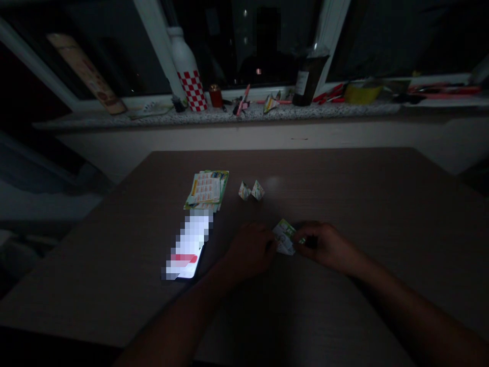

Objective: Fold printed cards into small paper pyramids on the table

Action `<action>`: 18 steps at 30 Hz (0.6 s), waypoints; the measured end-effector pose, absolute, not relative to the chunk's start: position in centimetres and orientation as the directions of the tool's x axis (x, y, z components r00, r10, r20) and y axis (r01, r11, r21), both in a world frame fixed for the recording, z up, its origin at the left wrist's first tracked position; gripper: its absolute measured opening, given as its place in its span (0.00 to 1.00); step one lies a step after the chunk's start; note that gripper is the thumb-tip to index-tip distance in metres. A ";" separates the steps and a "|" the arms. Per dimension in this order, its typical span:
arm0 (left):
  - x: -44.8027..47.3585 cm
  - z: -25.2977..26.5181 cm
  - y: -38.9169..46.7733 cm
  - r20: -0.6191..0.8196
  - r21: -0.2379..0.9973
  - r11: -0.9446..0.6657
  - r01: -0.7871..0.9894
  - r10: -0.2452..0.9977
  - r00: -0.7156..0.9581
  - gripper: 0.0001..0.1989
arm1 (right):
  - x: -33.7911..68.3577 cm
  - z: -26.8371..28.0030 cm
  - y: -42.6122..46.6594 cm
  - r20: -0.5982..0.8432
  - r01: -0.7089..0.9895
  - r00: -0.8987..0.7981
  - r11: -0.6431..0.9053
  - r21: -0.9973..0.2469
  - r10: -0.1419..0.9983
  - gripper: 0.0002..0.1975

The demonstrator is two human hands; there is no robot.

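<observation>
A small folded piece of printed paper [284, 240], white and green, lies on the table between my hands. My left hand [254, 247] is closed at its left edge, fingers curled and dim in the low light. At the right edge, my right hand [323, 244] pinches the paper between thumb and fingers. Just beyond them stand two small folded paper shapes [251, 190] with pointed tops, side by side. To the left is a stack of printed cards or leaflets [206, 188], and nearer me a lit phone [189, 244] with a blurred screen.
The brown table [344, 188] runs up to a wall under a stone windowsill [148, 116]. On the sill stand a red-and-white checked bottle [193, 86], a small red jar [215, 96], a dark package [307, 79], a leaning tube [86, 71] and several pens.
</observation>
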State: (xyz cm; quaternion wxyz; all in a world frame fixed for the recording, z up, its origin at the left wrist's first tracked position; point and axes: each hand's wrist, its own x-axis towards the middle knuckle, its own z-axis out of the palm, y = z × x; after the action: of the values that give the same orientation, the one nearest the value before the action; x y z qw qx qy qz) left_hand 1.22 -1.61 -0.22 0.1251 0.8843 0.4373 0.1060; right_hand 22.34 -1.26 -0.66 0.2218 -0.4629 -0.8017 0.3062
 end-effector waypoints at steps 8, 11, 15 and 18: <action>2.3 -0.9 -2.0 0.120 0.209 -0.555 0.805 0.832 0.542 0.10 | 21.9 -0.6 -1.4 0.142 0.572 -0.509 0.456 -0.682 0.849 0.07; 2.3 -1.1 -2.2 0.127 0.213 -0.553 0.806 0.833 0.538 0.10 | 21.8 -0.8 -1.4 0.161 0.562 -0.516 0.474 -0.678 0.841 0.05; 1.9 -1.3 -2.2 0.173 0.340 -0.527 0.779 0.849 0.498 0.09 | 21.7 -1.2 -1.5 0.174 0.527 -0.497 0.456 -0.717 0.850 0.05; 1.6 -1.4 -1.8 0.260 0.542 -0.509 0.669 0.859 0.442 0.08 | 21.9 -1.2 -1.4 0.262 0.451 -0.471 0.486 -0.749 0.842 0.05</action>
State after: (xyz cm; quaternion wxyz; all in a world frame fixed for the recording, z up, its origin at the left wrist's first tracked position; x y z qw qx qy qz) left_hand 1.62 -1.83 -1.37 0.1831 0.8291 0.4607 0.2586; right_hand 21.88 -1.44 -1.22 0.3185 -0.4037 -0.8009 0.3069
